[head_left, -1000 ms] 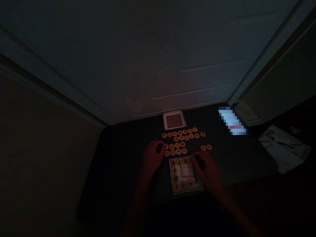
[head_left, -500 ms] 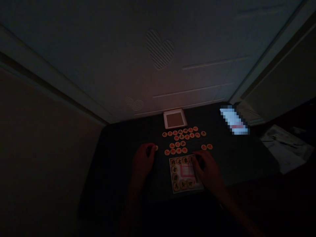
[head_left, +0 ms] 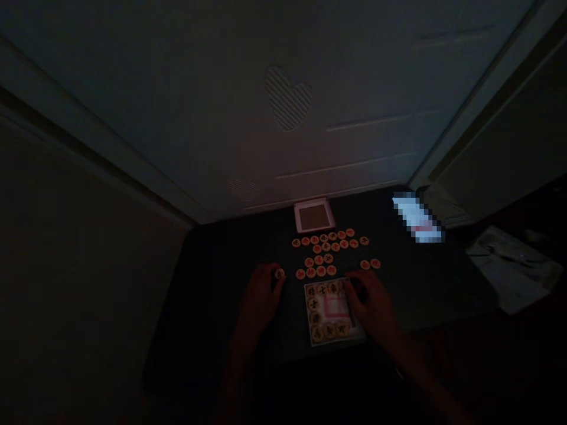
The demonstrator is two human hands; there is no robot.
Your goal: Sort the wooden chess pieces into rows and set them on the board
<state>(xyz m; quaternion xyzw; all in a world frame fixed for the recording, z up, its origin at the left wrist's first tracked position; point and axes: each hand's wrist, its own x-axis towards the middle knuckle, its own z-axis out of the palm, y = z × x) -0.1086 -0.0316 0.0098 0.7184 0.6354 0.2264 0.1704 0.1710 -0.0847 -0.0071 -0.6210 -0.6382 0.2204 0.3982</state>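
Observation:
A round Chinese chess piece (head_left: 279,273) with a dark character is pinched between the thumb and fingers of my left hand (head_left: 260,298), left of the rows. My right hand (head_left: 371,301) curls over the right side of a square white box (head_left: 309,341); its fingertips are at the top right corner, where a piece is partly hidden. What those fingers grip does not show. Inside the box, black-character pieces (head_left: 328,330) line the top, left and bottom sides around a pink-marked middle. Beyond it lie rows of loose pieces (head_left: 321,271), mostly red.
A white square lid or tray (head_left: 315,216) lies at the table's back against the heart-patterned panel (head_left: 289,97). Two red pieces (head_left: 370,264) sit apart on the right. A bright, blurred-out phone-like object (head_left: 419,218) lies at the back right of the dark table (head_left: 420,289).
My left hand has turned the piece so its face shows more, and has come slightly nearer. My right hand stays at the box corner. The view has shifted slightly.

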